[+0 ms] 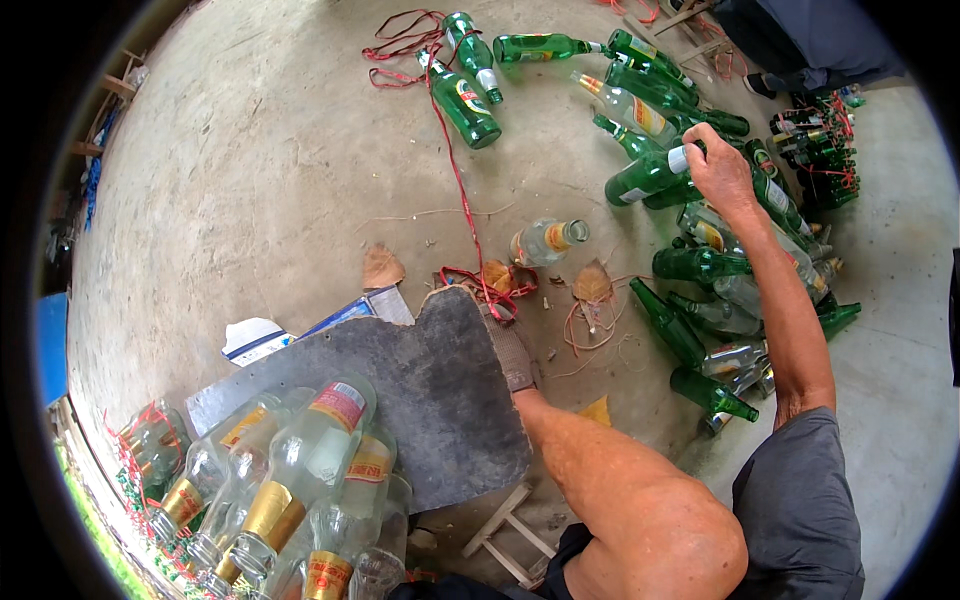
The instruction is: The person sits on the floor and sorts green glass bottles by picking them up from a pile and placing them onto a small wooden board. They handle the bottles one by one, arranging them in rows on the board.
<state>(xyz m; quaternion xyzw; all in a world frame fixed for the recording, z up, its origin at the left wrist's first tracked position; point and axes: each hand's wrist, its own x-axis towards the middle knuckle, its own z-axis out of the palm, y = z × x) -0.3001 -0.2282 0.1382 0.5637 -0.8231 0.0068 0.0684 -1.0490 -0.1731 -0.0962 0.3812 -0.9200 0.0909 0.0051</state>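
Observation:
My right hand (722,172) grips a green glass bottle (634,181) by its pale-topped neck, above a loose pile of green and clear bottles (695,264) on the right. A short clear bottle (535,245) stands on the concrete to the left of the pile. Red cord (465,200) runs from two green bottles (462,109) at the top down to my foot. A dark board (450,430) lies at lower left, with clear gold-labelled bottles (320,435) resting on it. My left hand is not in view.
Another person's dark-clothed leg (805,40) is at upper right, above tied bundles of bottles (820,150). More tied bottles (155,450) are at the left edge. A small wooden frame (515,530) is by my knee. Torn cardboard (255,340) and dry leaves (590,285) lie on the concrete.

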